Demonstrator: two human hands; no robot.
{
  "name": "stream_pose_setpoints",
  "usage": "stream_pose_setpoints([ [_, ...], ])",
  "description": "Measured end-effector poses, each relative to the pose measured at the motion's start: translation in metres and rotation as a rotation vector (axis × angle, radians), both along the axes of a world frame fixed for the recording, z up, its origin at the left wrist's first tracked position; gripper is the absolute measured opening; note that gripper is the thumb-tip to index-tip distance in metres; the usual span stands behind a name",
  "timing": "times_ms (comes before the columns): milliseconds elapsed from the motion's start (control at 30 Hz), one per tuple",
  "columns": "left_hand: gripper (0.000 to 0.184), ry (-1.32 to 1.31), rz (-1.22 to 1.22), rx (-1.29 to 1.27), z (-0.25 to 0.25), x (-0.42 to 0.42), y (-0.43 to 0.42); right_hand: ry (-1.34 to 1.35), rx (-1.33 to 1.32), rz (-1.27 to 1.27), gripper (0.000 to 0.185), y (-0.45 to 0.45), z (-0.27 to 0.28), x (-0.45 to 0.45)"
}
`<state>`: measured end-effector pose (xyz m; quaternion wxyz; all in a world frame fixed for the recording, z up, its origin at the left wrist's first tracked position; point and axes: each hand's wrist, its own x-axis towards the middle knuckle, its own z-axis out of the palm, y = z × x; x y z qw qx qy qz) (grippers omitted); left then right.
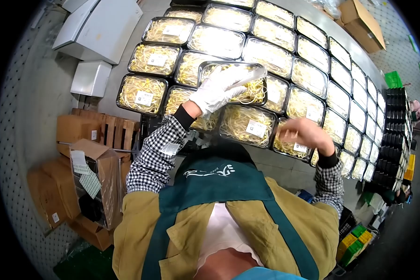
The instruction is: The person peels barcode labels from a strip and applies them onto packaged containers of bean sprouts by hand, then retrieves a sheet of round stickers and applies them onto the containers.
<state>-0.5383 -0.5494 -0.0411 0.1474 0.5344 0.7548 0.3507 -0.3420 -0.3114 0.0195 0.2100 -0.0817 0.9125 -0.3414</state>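
Observation:
My left hand, in a thin whitish glove, lies over a black tray of bean sprouts that overlaps the trays around it. Its fingers are stretched out and apart. A translucent strip shows by the fingertips; whether it is loose glove or film I cannot tell. My right hand, bare and blurred by motion, is above a labelled sprout tray near the front edge. Its fingers point left, and I cannot make out anything in them. Between the hands sits another wrapped, labelled tray.
Rows of wrapped sprout trays cover much of the metal table. Stacked black trays stand at the right. Cardboard boxes and a wooden pallet are at the left, below white boxes. An open carton lies at the top right.

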Motion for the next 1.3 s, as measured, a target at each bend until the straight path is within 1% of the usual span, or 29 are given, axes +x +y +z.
stream_pose_setpoints([
  [33,0.044,-0.001,0.001,-0.006,-0.001,0.0,-0.001,-0.066,-0.072,0.21,0.026,-0.01,0.008,0.007],
  [67,0.044,0.0,0.0,-0.011,-0.003,-0.001,0.0,0.13,0.027,0.192,0.031,-0.018,0.009,0.012],
  [100,0.045,0.017,0.003,-0.017,-0.004,-0.001,0.0,0.35,0.116,0.007,0.026,-0.021,0.004,0.009],
  [167,0.045,0.053,0.011,-0.032,-0.007,0.001,-0.002,0.32,0.145,-0.374,0.025,-0.03,0.006,-0.017],
  [200,0.045,0.092,-0.006,-0.008,-0.005,0.001,-0.002,0.402,0.062,-0.44,0.022,-0.039,-0.003,-0.03],
  [233,0.045,0.074,-0.014,-0.012,0.0,0.002,-0.002,0.484,-0.026,-0.503,0.02,-0.05,-0.019,-0.041],
  [267,0.044,0.053,-0.022,-0.019,0.008,0.004,-0.002,0.572,-0.061,-0.502,0.019,-0.06,-0.036,-0.049],
  [300,0.044,0.031,-0.029,-0.026,0.013,0.004,-0.002,0.714,0.001,-0.446,0.017,-0.07,-0.045,-0.055],
  [367,0.044,0.02,-0.02,0.004,0.003,0.001,-0.003,0.757,-0.018,-0.259,0.015,-0.086,-0.059,-0.058],
  [400,0.044,0.003,-0.023,0.006,0.007,0.002,-0.002,0.63,0.0,-0.292,0.011,-0.088,-0.053,-0.055],
  [433,0.044,-0.017,-0.026,0.007,0.008,0.003,-0.002,0.754,-0.088,-0.41,0.008,-0.081,-0.059,-0.056],
  [500,0.044,0.004,-0.018,-0.007,-0.001,0.001,-0.002,0.872,0.172,-0.529,0.006,-0.052,-0.049,-0.065],
  [567,0.045,0.004,0.005,-0.045,0.0,0.002,-0.002,0.846,0.34,-0.399,0.006,-0.038,-0.039,-0.07],
  [600,0.045,0.012,0.005,-0.046,-0.002,0.001,-0.002,0.857,0.351,-0.336,0.005,-0.035,-0.041,-0.075],
  [700,0.045,0.02,0.016,-0.054,-0.007,0.0,-0.001,0.83,0.515,-0.244,0.004,-0.037,-0.041,-0.085],
  [733,0.045,0.012,0.023,-0.059,-0.006,0.001,-0.001,0.803,0.596,-0.187,0.006,-0.035,-0.041,-0.088],
  [833,0.045,0.032,0.029,-0.071,-0.006,0.002,0.0,0.67,0.731,-0.124,0.009,-0.04,-0.03,-0.094],
  [933,0.045,0.031,0.038,-0.056,-0.009,0.001,0.0,0.634,0.763,-0.077,0.011,-0.039,-0.032,-0.101],
  [1033,0.045,0.06,0.039,-0.049,-0.015,0.001,0.0,0.598,0.8,-0.085,0.012,-0.041,-0.039,-0.104],
  [1133,0.045,0.049,0.031,-0.035,-0.007,0.002,0.0,0.749,0.79,-0.11,0.008,-0.04,-0.053,-0.105],
  [1233,0.045,-0.021,0.02,-0.017,0.0,0.002,0.001,0.693,0.69,-0.158,0.006,-0.035,-0.051,-0.103],
  [1300,0.046,-0.031,0.009,-0.002,0.003,0.001,0.001,0.639,0.467,-0.24,0.008,-0.03,-0.036,-0.095],
])
